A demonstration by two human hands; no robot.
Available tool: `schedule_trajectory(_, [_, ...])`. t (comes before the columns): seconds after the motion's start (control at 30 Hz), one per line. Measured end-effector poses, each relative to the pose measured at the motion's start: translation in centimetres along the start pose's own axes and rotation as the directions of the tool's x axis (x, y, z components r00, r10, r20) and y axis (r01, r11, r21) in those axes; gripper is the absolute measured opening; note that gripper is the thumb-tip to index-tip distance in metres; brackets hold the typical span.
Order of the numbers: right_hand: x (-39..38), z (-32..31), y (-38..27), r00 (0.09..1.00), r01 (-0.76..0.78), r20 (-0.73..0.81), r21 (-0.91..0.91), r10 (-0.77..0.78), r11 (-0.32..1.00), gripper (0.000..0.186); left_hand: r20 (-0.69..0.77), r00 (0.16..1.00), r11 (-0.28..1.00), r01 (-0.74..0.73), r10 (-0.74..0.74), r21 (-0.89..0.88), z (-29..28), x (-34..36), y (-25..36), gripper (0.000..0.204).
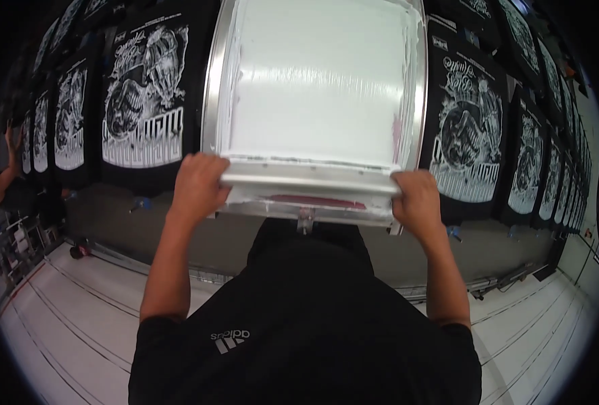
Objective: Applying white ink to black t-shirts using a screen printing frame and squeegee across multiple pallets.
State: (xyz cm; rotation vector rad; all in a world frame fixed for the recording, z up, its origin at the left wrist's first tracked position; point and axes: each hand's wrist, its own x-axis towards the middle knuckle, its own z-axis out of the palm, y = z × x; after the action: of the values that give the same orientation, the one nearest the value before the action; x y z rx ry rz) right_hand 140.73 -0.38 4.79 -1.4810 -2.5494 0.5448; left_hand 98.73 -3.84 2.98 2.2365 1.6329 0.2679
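A silver-coloured squeegee point(309, 178) lies crosswise over the near end of a screen-printing frame point(212, 91). My left hand point(201, 181) is wrapped round its left end, and my right hand point(415, 196) grips the right end. Beyond the bar, white ink point(320, 101) coats the mesh in a smooth, shiny sheet. Thicker streaks run along the sides, with a pinkish patch near the right rail. A dark red strip shows between the squeegee and the near rail of the frame. The squeegee's lower edge is hidden from me.
Black shirts with white prints lie in rows on both sides, the nearest being a left shirt point(144, 101) and a right shirt point(467, 121). Small blue-handled clamps point(139, 204) sit below their near edges. Another person point(17, 182) stands at far left. Metal rails cross the pale floor point(76, 317).
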Motion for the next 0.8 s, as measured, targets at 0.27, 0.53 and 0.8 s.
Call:
schedule_trajectory(0.27, [-5.9,3.7,-2.3,0.978,-0.116,0.168,-0.037,0.121,0.993,0.035,0.024,1.000,0.996,0.020,-0.018,-0.082,4.0,-6.0,1.4,0.036])
schedule_trajectory(0.53, [-6.4,5.7,-2.7,0.980,-0.177,0.083,-0.051,0.180,0.983,0.042,-0.127,0.991,0.999,0.044,-0.044,-0.004,6.4,-6.8,1.5,0.039])
schedule_trajectory(0.8, [15.5,2.8,9.8,0.993,-0.083,-0.100,-0.215,0.063,0.973,0.045,-0.257,0.965,0.999,-0.051,0.051,0.006,3.2,17.9,-6.9,0.029])
